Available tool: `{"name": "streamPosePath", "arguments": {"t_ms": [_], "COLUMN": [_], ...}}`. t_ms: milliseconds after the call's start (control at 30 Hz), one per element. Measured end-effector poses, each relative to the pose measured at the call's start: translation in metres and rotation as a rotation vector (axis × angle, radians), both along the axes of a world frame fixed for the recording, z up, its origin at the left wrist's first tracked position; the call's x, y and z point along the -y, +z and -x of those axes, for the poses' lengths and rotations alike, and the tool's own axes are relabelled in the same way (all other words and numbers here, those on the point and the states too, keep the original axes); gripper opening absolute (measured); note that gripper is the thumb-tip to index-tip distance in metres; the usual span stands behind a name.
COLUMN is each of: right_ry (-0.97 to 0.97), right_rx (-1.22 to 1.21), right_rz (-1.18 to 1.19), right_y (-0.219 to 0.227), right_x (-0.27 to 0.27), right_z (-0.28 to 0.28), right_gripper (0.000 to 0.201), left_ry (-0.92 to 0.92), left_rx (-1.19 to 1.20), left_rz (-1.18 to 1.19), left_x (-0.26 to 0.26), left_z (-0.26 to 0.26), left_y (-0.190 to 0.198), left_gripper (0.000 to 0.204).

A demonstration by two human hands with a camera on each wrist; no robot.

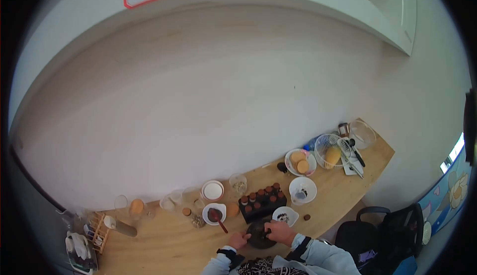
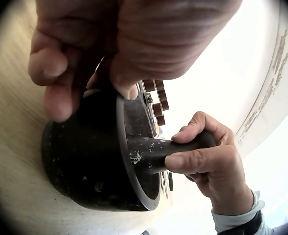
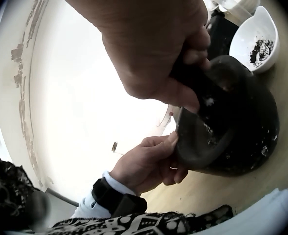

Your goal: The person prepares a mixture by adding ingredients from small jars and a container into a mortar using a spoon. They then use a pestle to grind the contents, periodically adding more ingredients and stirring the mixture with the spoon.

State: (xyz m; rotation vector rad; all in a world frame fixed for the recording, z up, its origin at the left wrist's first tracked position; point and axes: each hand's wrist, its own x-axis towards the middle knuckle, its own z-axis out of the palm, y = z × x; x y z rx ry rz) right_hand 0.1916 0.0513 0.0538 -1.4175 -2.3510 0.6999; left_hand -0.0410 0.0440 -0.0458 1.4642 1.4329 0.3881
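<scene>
A black mortar (image 1: pixel 258 241) stands on the wooden table close to the person's body. The left hand (image 1: pixel 238 241) holds its wall at the left side, thumb at the rim and fingers against the outside. Gripped by the right hand (image 1: pixel 281 233) is a black pestle (image 2: pixel 151 152) with pale specks; its lower end stands inside the mortar. What lies at the mortar's bottom is hidden. Just beyond the mortar is a white bowl (image 3: pixel 239 41) with dark bits in it. A black rack (image 1: pixel 256 215) of brown-capped vials stands behind.
A white bowl (image 1: pixel 206 214) with a red-handled spoon (image 1: pixel 221 225) is left of the rack. Glass vessels line the wall side. Another white bowl (image 1: pixel 311 184), a white basket (image 1: pixel 324 162) and a knife (image 1: pixel 358 158) are to the right. A small brown cap (image 1: pixel 306 217) lies near the front edge.
</scene>
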Motion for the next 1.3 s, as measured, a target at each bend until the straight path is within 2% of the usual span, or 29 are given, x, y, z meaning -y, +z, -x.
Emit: {"name": "streamPosePath", "arguments": {"t_ms": [133, 200, 233, 267, 333, 467, 567, 633, 767, 833, 900, 1000, 1067, 1200, 1267, 1300], "right_ry": [-0.086, 0.053, 0.075, 0.073, -0.036, -0.048, 0.005, -0.076, -0.053, 0.003, -0.045, -0.110, -0.056, -0.048, -0.105, -0.095], "right_rx": [-0.113, -0.049, 0.029, 0.032, -0.009, -0.060, 0.080, -0.043, -0.036, 0.057, 0.009, -0.069, -0.043, 0.058, -0.080, -0.087], "right_rz": [-0.130, -0.010, 0.010, 0.011, -0.058, -0.065, -0.013, -0.080, -0.090, -0.046, -0.068, -0.110, -0.049, -0.028, -0.126, -0.113], "right_y": [0.002, 0.006, 0.005, 0.001, -0.003, 0.000, 0.003, 0.000, 0.001, 0.006, 0.002, 0.001, 0.002, 0.002, -0.003, 0.000], "right_x": [0.008, 0.014, 0.012, 0.007, -0.001, 0.012, 0.011, 0.005, 0.018, 0.017, 0.009, 0.010, 0.018, 0.013, 0.012, 0.015], "right_z": [0.009, 0.009, 0.005, 0.004, 0.002, 0.013, 0.009, 0.008, 0.012, 0.004, 0.002, 0.007, 0.009, 0.000, 0.006, 0.011], "right_gripper": [0.021, 0.021, 0.024, 0.024, 0.024, 0.023, 0.023, 0.024, 0.025, 0.023, 0.023, 0.023, 0.025, 0.025, 0.023, 0.021], "left_ry": [0.016, 0.018, 0.010, -0.002, -0.010, 0.001, 0.015, -0.001, 0.008, 0.020, 0.028, 0.031, -0.015, -0.057, 0.095, 0.088], "left_rx": [0.000, 0.004, -0.003, -0.008, -0.008, -0.016, -0.010, -0.008, 0.007, 0.012, 0.028, -0.064, -0.119, -0.168, 0.044, 0.046], "left_rz": [-0.031, -0.081, -0.023, 0.037, 0.007, 0.051, 0.023, 0.032, 0.038, 0.050, 0.063, -0.050, -0.372, -0.273, -0.333, -0.327], "left_x": [0.005, 0.004, 0.003, 0.003, 0.002, 0.004, 0.005, 0.005, 0.004, 0.004, 0.003, 0.004, 0.010, 0.011, 0.011, 0.009], "left_z": [-0.004, -0.002, -0.002, -0.003, -0.003, -0.003, -0.003, -0.003, -0.003, -0.002, -0.005, -0.008, -0.008, -0.008, -0.011, -0.013], "left_y": [0.017, 0.019, 0.023, 0.026, 0.020, 0.017, 0.023, 0.033, 0.029, 0.038, 0.032, 0.013, 0.035, 0.058, 0.056, 0.052], "left_gripper": [0.037, 0.037, 0.036, 0.036, 0.036, 0.036, 0.035, 0.035, 0.033, 0.032, 0.031, 0.027, 0.023, 0.031, 0.047, 0.047]}}
